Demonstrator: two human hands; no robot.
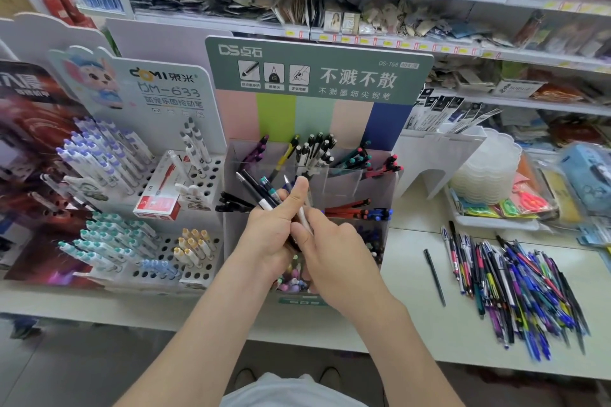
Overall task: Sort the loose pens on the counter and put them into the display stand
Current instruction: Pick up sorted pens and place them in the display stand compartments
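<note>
My left hand point(269, 230) grips a bunch of pens point(256, 190) that fan up and to the left, thumb raised along them. My right hand point(325, 248) pinches a white pen point(302, 216) within that bunch. Both hands hover in front of the clear tiered display stand point(355, 180) with the green header card, whose compartments hold sorted pens. A large pile of loose pens point(515, 284) lies on the white counter point(406, 274) to the right, with a single dark pen point(434, 276) lying apart on its left side.
A white peg-hole stand point(145, 208) with blue, teal and yellow pens and a red box stands to the left. A white riser, stacked plastic trays point(484, 175) and packaged goods sit at the right. Shelves of stock fill the back.
</note>
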